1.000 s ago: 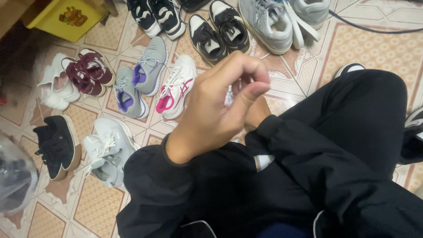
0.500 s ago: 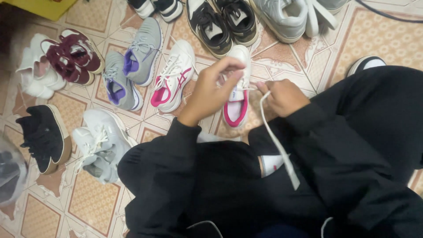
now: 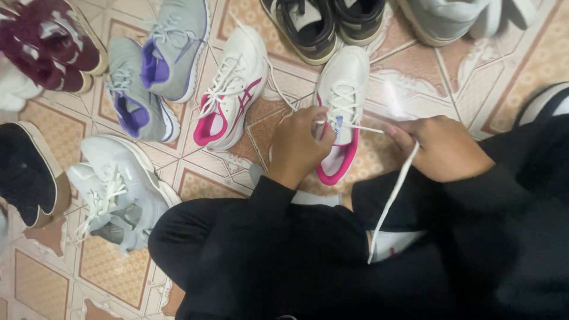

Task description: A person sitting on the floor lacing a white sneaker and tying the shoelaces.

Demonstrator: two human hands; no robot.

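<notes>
- White and pink, the shoe (image 3: 341,112) lies on the tiled floor (image 3: 462,77), toe pointing away, just in front of the person's black-clad knees.
- Its inside and heel edge are bright pink, and white laces cross over the top.
- The left hand (image 3: 296,148) sits at the shoe's side, fingers pinched shut on the lace near the eyelets.
- The right hand (image 3: 441,148) is closed on the white lace (image 3: 394,189), which hangs down long over the black trousers.
- Both hands are a little apart, with the lace pulled tight between them.
- Its matching shoe (image 3: 231,98) lies just to the left.
- Half a second ago the hands were closer together; now the right one has pulled away, and the view has moved nearer.
</notes>
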